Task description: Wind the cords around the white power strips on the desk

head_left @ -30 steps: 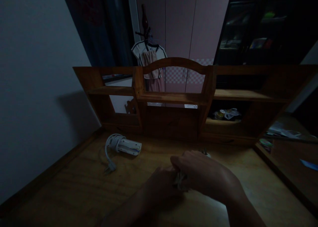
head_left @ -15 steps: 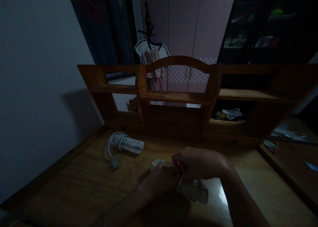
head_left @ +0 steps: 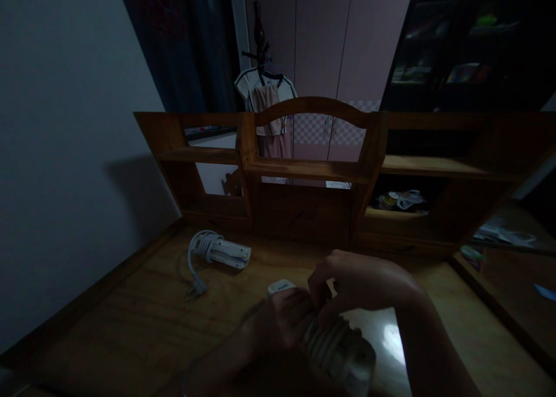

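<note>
My left hand (head_left: 284,316) is wrapped around the middle of a pale power strip, whose white far end (head_left: 280,285) shows beyond the fingers. Around its nearer part runs a wound cord (head_left: 325,339) in several tight loops, and the near end (head_left: 359,362) points down to the right, tilted and dim. Over the loops bends my right hand (head_left: 351,278), its thumb and fingers closed in a pinch at the cord beside the left fingers. The pinched tips are partly hidden. Farther left on the tabletop lies a second white power strip (head_left: 233,253), its cord coiled and its plug (head_left: 198,286) loose.
A wooden shelf unit (head_left: 304,171) stands along the back of the wooden tabletop (head_left: 143,304). In its right compartment sits a plastic bag (head_left: 408,199). A wall (head_left: 78,153) borders the left. Clothes (head_left: 267,95) hang on a stand behind, before a pink wardrobe (head_left: 321,43).
The held power strip's near end has swung down and toward me, showing more of its loops. My right hand has shifted slightly right, with a gap now showing between thumb and fingers.
</note>
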Motion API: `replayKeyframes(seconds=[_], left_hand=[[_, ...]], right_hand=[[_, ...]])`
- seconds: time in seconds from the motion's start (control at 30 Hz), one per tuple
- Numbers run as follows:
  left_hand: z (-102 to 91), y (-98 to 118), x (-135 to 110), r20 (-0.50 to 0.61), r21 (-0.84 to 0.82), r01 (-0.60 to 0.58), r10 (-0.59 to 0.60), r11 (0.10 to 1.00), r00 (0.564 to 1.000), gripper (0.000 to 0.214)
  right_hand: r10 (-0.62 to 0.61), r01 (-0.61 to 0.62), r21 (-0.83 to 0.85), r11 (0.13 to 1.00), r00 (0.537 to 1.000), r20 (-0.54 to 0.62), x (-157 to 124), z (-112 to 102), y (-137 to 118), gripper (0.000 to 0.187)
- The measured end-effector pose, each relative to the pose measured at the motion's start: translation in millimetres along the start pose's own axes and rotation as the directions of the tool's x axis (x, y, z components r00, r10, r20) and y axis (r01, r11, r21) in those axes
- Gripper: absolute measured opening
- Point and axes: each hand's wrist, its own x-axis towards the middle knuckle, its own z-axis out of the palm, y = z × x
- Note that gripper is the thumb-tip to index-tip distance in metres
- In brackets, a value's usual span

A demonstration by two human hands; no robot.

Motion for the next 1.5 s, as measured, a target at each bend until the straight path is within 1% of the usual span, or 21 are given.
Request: replayKeyframes(seconds=[0.07, 0.13, 0.23, 0.33, 0.43, 0.5, 0.53, 0.57, 0.63, 0.67, 0.73, 0.77, 0.83, 0.9, 1.0, 1.17, 1.33, 1.4, 1.5], left_hand=[[-1.3, 3, -3, 0.021, -0.052, 0.043, -0.042, 0.998, 0.999, 0.025], [-2.9, 4, -6, 0.042, -0.089, 0.115, -0.111, 0.989, 0.993, 0.026], [-5.9, 1, -9, 0.031, -0.055, 0.171, -0.17, 0.984, 0.985, 0.027], [-9.3, -2, -8, -0.054, -0.024, 0.192, -0.193, 0.981, 0.98, 0.027], [-9.0, -3, -8, -0.162, -0.027, 0.302, -0.302, 0.953, 0.939, 0.033], [-6.4, -4, -10, -0.2, 0.002, 0.376, -0.368, 0.927, 0.908, 0.041], [-5.1, -4, -11, -0.211, 0.02, 0.382, -0.369, 0.924, 0.905, 0.046], [-4.3, -5, -12, -0.219, 0.038, 0.36, -0.344, 0.932, 0.913, 0.051], [-5.3, -6, -12, -0.226, 0.036, 0.279, -0.264, 0.96, 0.938, 0.057], [-7.1, -5, -11, -0.22, 0.018, 0.239, -0.229, 0.971, 0.948, 0.057], [-12.3, -4, -9, -0.19, -0.028, 0.209, -0.21, 0.978, 0.959, 0.055], [-14.9, -3, -8, -0.171, -0.049, 0.222, -0.227, 0.974, 0.959, 0.053], [-18.8, -1, -7, -0.169, -0.07, 0.245, -0.254, 0.967, 0.952, 0.05], [-20.0, 0, -8, -0.188, -0.067, 0.272, -0.28, 0.96, 0.941, 0.046], [-17.5, 0, -9, -0.205, -0.016, 0.297, -0.294, 0.955, 0.934, 0.039], [-14.7, 4, -7, -0.279, -0.024, 0.305, -0.299, 0.952, 0.912, 0.034], [-23.5, 9, 0, -0.306, -0.006, 0.28, -0.269, 0.96, 0.913, 0.034], [-25.5, 8, 0, -0.289, -0.011, 0.271, -0.263, 0.963, 0.921, 0.035], [-23.2, 5, -2, -0.256, -0.02, 0.278, -0.274, 0.96, 0.927, 0.037]], right_hand=[[-0.077, 0.076, 0.036, 0.996, 0.997, 0.022, 0, -2, 0, 0.015], [-0.132, 0.129, 0.093, 0.987, 0.991, 0.03, 3, -4, 4, 0.016], [-0.168, 0.158, 0.188, 0.969, 0.985, 0.034, 9, -7, 14, 0.021], [-0.149, 0.14, 0.252, 0.958, 0.989, 0.016, 13, -11, 25, 0.026], [-0.123, 0.127, 0.31, 0.942, 0.992, -0.032, 15, -14, 32, 0.028], [-0.117, 0.132, 0.349, 0.928, 0.991, -0.063, 17, -15, 36, 0.03], [-0.119, 0.136, 0.368, 0.92, 0.991, -0.068, 18, -15, 37, 0.03], [-0.121, 0.138, 0.386, 0.912, 0.99, -0.068, 20, -14, 39, 0.031], [-0.126, 0.137, 0.416, 0.899, 0.991, -0.054, 24, -12, 42, 0.032], [-0.128, 0.134, 0.431, 0.892, 0.991, -0.043, 26, -11, 44, 0.032], [-0.13, 0.125, 0.453, 0.883, 0.991, -0.021, 30, -9, 47, 0.032], [-0.13, 0.121, 0.459, 0.88, 0.991, -0.011, 31, -8, 49, 0.032], [-0.133, 0.116, 0.469, 0.876, 0.991, 0.002, 33, -8, 53, 0.032], [-0.136, 0.12, 0.476, 0.871, 0.991, -0.002, 32, -9, 56, 0.032], [-0.142, 0.132, 0.494, 0.859, 0.99, -0.017, 30, -10, 59, 0.032], [-0.152, 0.123, 0.509, 0.852, 0.988, 0.016, 28, -11, 62, 0.032], [-0.148, 0.115, 0.517, 0.848, 0.989, 0.024, 29, -12, 63, 0.031], [-0.144, 0.111, 0.514, 0.851, 0.989, 0.026, 28, -12, 63, 0.03], [-0.136, 0.097, 0.516, 0.851, 0.99, 0.037, 28, -12, 64, 0.03]])
